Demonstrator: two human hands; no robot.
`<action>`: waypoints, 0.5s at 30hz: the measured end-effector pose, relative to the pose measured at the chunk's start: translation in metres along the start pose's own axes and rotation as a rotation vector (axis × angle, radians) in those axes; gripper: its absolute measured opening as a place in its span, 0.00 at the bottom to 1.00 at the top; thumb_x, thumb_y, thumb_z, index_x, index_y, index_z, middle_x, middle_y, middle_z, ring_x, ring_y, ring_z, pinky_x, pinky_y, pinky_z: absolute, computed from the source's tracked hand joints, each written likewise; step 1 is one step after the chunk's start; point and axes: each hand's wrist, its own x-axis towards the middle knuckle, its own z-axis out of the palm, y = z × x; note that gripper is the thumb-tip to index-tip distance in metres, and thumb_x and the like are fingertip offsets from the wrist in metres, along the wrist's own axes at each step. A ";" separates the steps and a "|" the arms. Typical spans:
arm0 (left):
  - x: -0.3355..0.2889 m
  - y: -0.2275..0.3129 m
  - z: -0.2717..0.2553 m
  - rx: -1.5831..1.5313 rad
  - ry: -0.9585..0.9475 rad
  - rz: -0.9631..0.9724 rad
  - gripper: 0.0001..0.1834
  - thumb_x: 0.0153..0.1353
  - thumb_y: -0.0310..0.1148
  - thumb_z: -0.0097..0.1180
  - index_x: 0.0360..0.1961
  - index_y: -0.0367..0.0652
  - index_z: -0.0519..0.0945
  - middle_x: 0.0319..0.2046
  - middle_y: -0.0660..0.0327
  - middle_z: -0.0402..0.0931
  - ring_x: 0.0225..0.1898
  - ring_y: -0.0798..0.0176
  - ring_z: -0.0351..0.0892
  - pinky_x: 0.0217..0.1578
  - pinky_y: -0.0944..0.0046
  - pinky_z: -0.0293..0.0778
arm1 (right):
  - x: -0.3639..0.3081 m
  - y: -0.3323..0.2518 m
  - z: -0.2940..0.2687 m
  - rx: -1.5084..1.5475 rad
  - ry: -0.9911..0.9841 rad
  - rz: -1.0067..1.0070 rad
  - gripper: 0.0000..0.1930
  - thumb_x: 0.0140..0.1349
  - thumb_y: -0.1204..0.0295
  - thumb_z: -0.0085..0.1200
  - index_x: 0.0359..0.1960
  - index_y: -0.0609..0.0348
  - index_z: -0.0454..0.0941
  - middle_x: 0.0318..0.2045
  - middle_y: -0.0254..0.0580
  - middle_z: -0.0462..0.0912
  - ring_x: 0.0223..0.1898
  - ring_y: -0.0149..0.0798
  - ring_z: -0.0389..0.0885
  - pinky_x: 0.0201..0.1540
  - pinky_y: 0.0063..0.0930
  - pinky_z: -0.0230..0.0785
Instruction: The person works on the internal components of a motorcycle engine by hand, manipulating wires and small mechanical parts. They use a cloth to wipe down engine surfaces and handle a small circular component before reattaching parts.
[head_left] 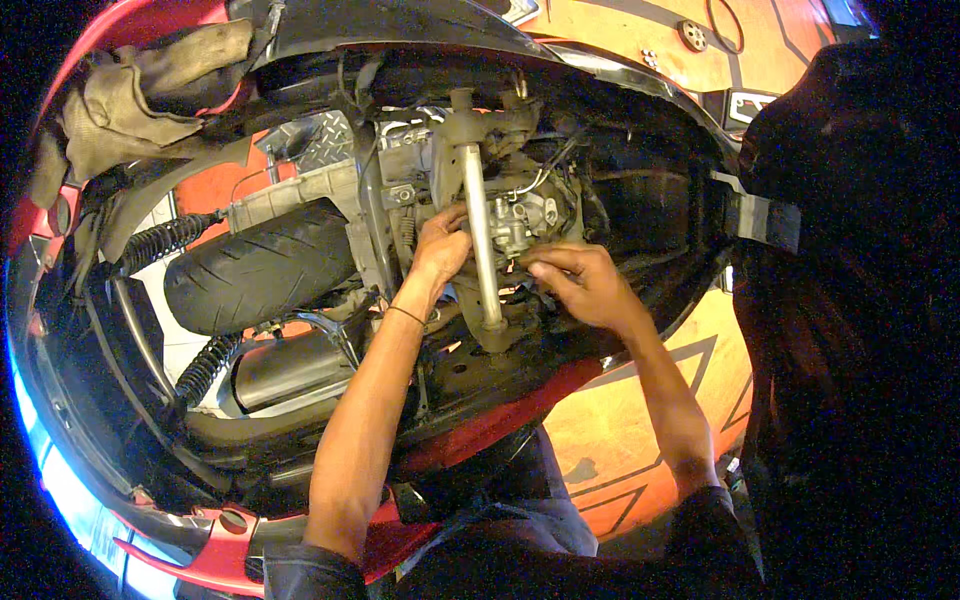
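Observation:
Both hands reach down into the opened body of a scooter, at its engine bay. My left hand (442, 246) is bent beside a silver crossbar (480, 235), its fingertips partly hidden near the bar. To the right of the bar, my right hand (588, 285) has its thumb and fingers pinched together at the lower edge of a metal carburetor or throttle body (522, 220). What either hand's fingers hold, if anything, is too small or hidden to make out. Hoses and cables surround the metal part.
Left of the bay are a rear tyre (265, 270), a coil-spring shock absorber (170, 243) and a silver muffler (292, 374). A dirty cloth (140, 105) drapes over the frame at upper left. A pulley-like wheel (692, 36) lies on the orange floor. Dark fabric (850, 330) fills the right side.

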 end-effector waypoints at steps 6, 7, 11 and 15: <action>-0.004 0.007 0.004 0.021 0.005 0.011 0.21 0.53 0.24 0.52 0.50 0.35 0.77 0.47 0.52 0.78 0.49 0.61 0.76 0.50 0.67 0.69 | 0.015 0.018 -0.035 0.401 -0.523 0.065 0.15 0.61 0.72 0.55 0.49 0.61 0.77 0.50 0.43 0.77 0.51 0.37 0.76 0.55 0.32 0.68; -0.007 0.013 0.003 0.044 -0.007 -0.005 0.21 0.52 0.24 0.52 0.50 0.35 0.77 0.47 0.53 0.79 0.48 0.62 0.77 0.49 0.67 0.70 | 0.017 0.018 -0.038 0.451 -0.597 0.122 0.15 0.60 0.72 0.56 0.49 0.61 0.77 0.51 0.42 0.77 0.52 0.36 0.75 0.56 0.32 0.68; -0.001 0.001 0.002 -0.035 -0.004 0.027 0.21 0.51 0.23 0.53 0.50 0.34 0.77 0.45 0.55 0.79 0.45 0.64 0.77 0.46 0.69 0.71 | 0.022 0.026 -0.035 0.373 -0.585 0.077 0.14 0.53 0.73 0.63 0.43 0.60 0.79 0.39 0.37 0.82 0.43 0.36 0.79 0.47 0.32 0.72; -0.001 -0.003 -0.002 0.037 0.021 0.019 0.20 0.53 0.31 0.58 0.47 0.35 0.79 0.41 0.58 0.80 0.42 0.64 0.76 0.45 0.66 0.70 | 0.008 0.009 -0.010 -0.017 0.029 -0.134 0.15 0.52 0.72 0.64 0.40 0.63 0.80 0.33 0.42 0.82 0.34 0.40 0.82 0.42 0.28 0.73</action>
